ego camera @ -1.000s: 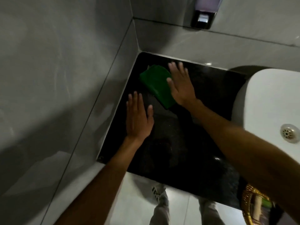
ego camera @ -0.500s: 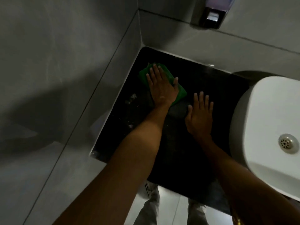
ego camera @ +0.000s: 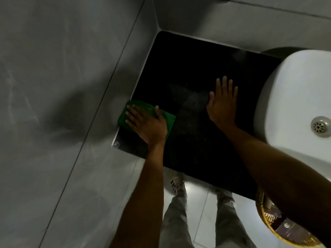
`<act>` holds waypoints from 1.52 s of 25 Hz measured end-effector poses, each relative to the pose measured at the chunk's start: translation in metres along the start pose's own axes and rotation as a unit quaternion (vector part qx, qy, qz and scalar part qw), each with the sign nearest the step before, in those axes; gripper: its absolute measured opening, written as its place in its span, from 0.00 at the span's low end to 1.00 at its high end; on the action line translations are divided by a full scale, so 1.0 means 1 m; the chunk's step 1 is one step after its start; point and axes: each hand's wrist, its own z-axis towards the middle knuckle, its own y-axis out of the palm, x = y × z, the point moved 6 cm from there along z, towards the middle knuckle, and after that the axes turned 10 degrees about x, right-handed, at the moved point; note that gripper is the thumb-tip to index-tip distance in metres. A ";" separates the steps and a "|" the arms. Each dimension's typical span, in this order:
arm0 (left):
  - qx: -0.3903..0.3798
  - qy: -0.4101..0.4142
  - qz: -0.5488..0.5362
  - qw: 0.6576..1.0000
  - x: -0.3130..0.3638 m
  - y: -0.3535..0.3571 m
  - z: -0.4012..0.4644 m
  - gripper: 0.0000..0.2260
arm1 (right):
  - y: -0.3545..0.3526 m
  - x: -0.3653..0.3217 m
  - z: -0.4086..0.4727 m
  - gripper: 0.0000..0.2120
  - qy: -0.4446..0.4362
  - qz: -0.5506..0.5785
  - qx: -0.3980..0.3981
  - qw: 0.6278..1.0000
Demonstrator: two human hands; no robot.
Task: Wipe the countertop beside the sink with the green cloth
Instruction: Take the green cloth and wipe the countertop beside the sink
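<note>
The green cloth (ego camera: 171, 119) lies folded on the black countertop (ego camera: 188, 68), at its left edge against the grey wall and near the front corner. My left hand (ego camera: 146, 122) presses flat on the cloth, fingers spread and pointing toward the wall, and covers most of it. My right hand (ego camera: 222, 106) rests palm down on the bare countertop, fingers apart, with nothing in it. It sits just left of the white sink (ego camera: 295, 90).
Grey tiled walls (ego camera: 71, 86) close off the countertop on the left and at the back. The sink's metal drain (ego camera: 320, 126) shows at the right edge. A woven basket (ego camera: 279, 228) stands below my right forearm. My legs (ego camera: 177, 217) and the tiled floor show under the counter's front edge.
The cloth passed from my right hand to my left. My left hand then slid it from the back corner along the wall toward the front. My right hand moved right and lies flat.
</note>
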 end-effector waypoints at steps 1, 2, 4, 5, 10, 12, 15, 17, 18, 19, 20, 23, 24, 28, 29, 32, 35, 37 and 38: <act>0.002 -0.017 0.004 1.000 -0.014 -0.005 -0.011 0.40 | -0.001 0.000 0.001 0.28 -0.002 0.003 -0.002 1.000; 0.006 -0.031 0.008 0.999 -0.029 -0.011 -0.021 0.40 | -0.002 0.001 0.000 0.28 -0.003 0.007 -0.004 1.000; 0.019 -0.056 0.016 0.998 -0.055 -0.020 -0.037 0.39 | -0.002 -0.002 -0.002 0.28 -0.008 0.010 -0.004 1.000; 0.017 -0.070 0.023 0.997 -0.065 -0.023 -0.042 0.38 | -0.004 -0.003 -0.003 0.28 -0.007 0.013 -0.005 1.000; 0.026 -0.114 0.000 0.993 -0.081 -0.033 -0.059 0.33 | -0.009 -0.003 -0.003 0.28 -0.011 0.023 -0.020 0.999; 0.041 -0.111 -0.022 0.993 -0.086 -0.034 -0.065 0.31 | -0.009 -0.003 -0.005 0.28 -0.010 0.024 -0.024 0.999; 0.030 -0.084 -0.052 0.995 -0.090 -0.033 -0.080 0.28 | -0.011 -0.003 -0.005 0.28 -0.010 0.017 -0.020 1.000; 0.010 -0.036 -0.036 0.999 -0.091 -0.032 -0.087 0.29 | -0.012 -0.005 -0.004 0.28 -0.009 0.014 -0.013 1.000; 0.002 -0.013 -0.026 1.000 -0.090 -0.031 -0.086 0.29 | -0.011 -0.005 -0.005 0.28 -0.009 0.013 -0.009 1.000; -0.003 0.010 -0.016 1.000 -0.088 -0.031 -0.084 0.30 | -0.011 -0.005 -0.006 0.28 -0.008 0.012 -0.006 1.000; -0.003 0.037 -0.004 0.999 -0.084 -0.031 -0.083 0.30 | -0.011 -0.004 -0.007 0.28 -0.007 0.011 -0.003 1.000; -0.001 0.079 0.012 0.997 -0.070 -0.027 -0.084 0.29 | -0.009 -0.007 -0.005 0.28 -0.009 0.004 0.011 1.000; -0.002 0.085 0.010 0.996 -0.065 -0.027 -0.092 0.29 | -0.009 -0.007 -0.005 0.28 -0.009 0.002 0.006 1.000; -0.014 0.145 0.005 0.989 -0.049 -0.019 -0.121 0.31 | -0.009 -0.004 -0.004 0.29 -0.003 0.006 0.004 1.000; -0.016 0.147 0.002 0.989 -0.053 -0.019 -0.116 0.31 | -0.009 -0.003 -0.003 0.29 -0.006 0.008 0.002 1.000; 0.031 0.075 -0.004 0.997 -0.081 -0.030 -0.072 0.30 | -0.011 -0.003 -0.002 0.29 -0.003 0.015 0.005 1.000; 0.042 0.027 -0.033 0.998 -0.091 -0.034 -0.047 0.28 | -0.012 -0.003 -0.003 0.29 0.000 0.004 -0.001 1.000; 0.031 0.018 -0.072 0.997 -0.085 -0.034 -0.050 0.30 | -0.014 -0.003 -0.003 0.29 0.001 0.001 -0.003 1.000; 0.013 0.027 -0.088 0.996 -0.081 -0.033 -0.059 0.31 | -0.014 -0.004 -0.004 0.29 0.002 -0.002 0.002 1.000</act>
